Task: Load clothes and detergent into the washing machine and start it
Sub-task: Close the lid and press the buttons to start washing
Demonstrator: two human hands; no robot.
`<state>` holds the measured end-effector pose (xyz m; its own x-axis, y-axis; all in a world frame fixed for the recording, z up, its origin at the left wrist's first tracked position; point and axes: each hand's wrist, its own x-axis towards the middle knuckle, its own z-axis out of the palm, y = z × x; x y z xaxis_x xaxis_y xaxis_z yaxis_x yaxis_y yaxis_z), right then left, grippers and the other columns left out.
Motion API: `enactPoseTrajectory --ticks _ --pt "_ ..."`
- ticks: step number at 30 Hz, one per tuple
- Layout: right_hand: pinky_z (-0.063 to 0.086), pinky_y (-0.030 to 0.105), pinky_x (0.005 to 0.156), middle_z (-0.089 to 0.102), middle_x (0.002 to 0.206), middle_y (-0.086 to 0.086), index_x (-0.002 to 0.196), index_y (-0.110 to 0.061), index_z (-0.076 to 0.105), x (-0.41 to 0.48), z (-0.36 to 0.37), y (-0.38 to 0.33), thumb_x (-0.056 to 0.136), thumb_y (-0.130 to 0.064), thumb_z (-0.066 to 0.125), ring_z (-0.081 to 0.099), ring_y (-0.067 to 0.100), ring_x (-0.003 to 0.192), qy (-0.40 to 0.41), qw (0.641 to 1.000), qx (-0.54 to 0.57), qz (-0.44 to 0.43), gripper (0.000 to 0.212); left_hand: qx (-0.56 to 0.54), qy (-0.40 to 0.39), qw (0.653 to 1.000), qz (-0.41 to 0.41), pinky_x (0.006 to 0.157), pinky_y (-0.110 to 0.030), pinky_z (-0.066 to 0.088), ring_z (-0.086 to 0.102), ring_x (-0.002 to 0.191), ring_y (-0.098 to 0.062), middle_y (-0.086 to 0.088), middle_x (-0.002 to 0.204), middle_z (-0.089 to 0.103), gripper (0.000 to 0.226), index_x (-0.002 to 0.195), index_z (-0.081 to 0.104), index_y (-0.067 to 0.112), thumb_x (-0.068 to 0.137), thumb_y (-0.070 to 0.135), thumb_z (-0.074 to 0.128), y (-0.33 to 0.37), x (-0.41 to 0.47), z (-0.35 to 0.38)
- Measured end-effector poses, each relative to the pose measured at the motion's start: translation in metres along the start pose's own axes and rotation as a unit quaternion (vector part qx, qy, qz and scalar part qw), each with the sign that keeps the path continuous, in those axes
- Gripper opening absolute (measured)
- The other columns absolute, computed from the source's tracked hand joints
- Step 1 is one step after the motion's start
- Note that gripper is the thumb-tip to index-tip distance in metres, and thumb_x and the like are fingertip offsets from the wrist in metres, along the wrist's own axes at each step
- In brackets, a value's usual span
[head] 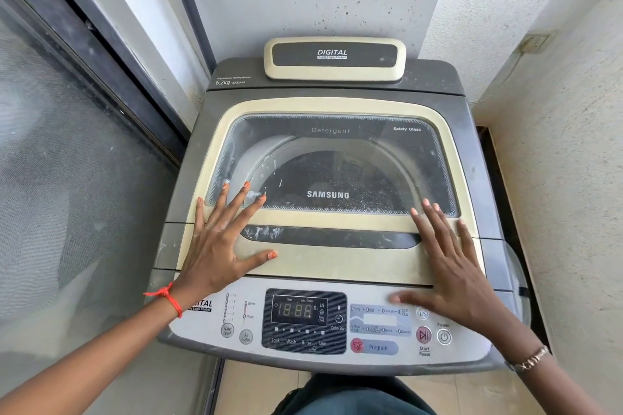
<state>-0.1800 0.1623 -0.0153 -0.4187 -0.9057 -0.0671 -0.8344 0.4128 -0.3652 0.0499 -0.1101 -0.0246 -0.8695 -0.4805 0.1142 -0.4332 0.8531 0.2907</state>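
Observation:
A grey and cream top-loading washing machine (pixel 468 152) fills the middle of the head view. Its glass lid (pixel 332 165) lies closed, and the drum shows dimly through it. My left hand (pixel 222 239) rests flat on the lid's front left corner with fingers spread and straight. My right hand (pixel 448 263) lies flat on the lid's front right corner, its thumb over the edge of the control panel (pixel 303 323). The display (pixel 296 310) reads 18:88. The start/pause button (pixel 423 334) and power button (pixel 444 336) sit at the panel's right. No clothes or detergent are in view.
A mesh sliding door (pixel 67 162) runs along the left. White walls close in behind and to the right of the machine. A grey pole (pixel 188 7) leans in the back corner. A wall socket (pixel 536 40) with a thin cable is on the right wall.

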Motion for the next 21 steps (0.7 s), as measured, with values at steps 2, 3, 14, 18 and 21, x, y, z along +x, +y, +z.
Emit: enactPoseTrajectory --ticks 2,3,14,18,21 --pt "-0.004 0.047 0.113 -0.008 0.158 0.002 0.149 -0.022 -0.004 -0.012 0.0 0.003 0.055 -0.09 0.047 -0.008 0.02 0.145 -0.04 0.999 0.0 -0.022 0.126 0.002 -0.002 1.0 0.0 0.112 -0.063 0.003 0.005 0.146 -0.024 0.002 0.156 0.018 0.087 0.145 0.029 0.03 0.075 0.083 0.029 0.0 0.0 0.0" --pt "-0.006 0.046 0.113 -0.01 0.157 0.002 0.149 -0.021 -0.005 -0.018 0.0 0.004 0.053 -0.089 0.051 -0.01 0.021 0.144 -0.057 0.998 0.0 -0.029 0.13 0.004 -0.003 1.0 -0.001 0.112 -0.063 0.004 0.005 0.146 -0.024 0.002 0.156 0.018 0.087 0.145 0.028 0.03 0.075 0.083 0.029 0.0 0.0 0.0" --pt "-0.009 0.036 0.114 -0.009 0.157 -0.003 0.149 -0.022 -0.005 -0.042 -0.002 0.009 0.053 -0.067 0.069 -0.008 0.018 0.144 -0.089 0.995 0.027 -0.031 0.129 0.002 0.006 1.0 -0.001 0.112 -0.062 0.003 0.004 0.146 -0.023 0.003 0.156 0.018 0.088 0.144 0.032 0.029 0.075 0.082 0.032 -0.002 0.0 0.001" --pt "-0.011 0.032 0.114 -0.008 0.157 -0.007 0.149 -0.024 -0.003 -0.042 -0.006 0.008 0.06 -0.067 0.065 -0.007 0.015 0.144 -0.086 0.994 0.054 -0.034 0.12 0.004 0.006 1.0 0.001 0.112 -0.061 0.003 0.004 0.146 -0.023 0.003 0.156 0.017 0.088 0.145 0.031 0.029 0.075 0.082 0.032 -0.001 0.0 0.002" --pt "-0.011 0.032 0.115 -0.007 0.157 -0.007 0.149 -0.024 -0.002 -0.042 -0.005 0.008 0.06 -0.065 0.066 -0.007 0.015 0.145 -0.087 0.994 0.054 -0.026 0.119 0.006 0.005 1.0 0.0 0.112 -0.062 0.003 0.004 0.146 -0.023 0.002 0.156 0.018 0.087 0.144 0.03 0.03 0.075 0.082 0.032 -0.002 0.0 0.002"
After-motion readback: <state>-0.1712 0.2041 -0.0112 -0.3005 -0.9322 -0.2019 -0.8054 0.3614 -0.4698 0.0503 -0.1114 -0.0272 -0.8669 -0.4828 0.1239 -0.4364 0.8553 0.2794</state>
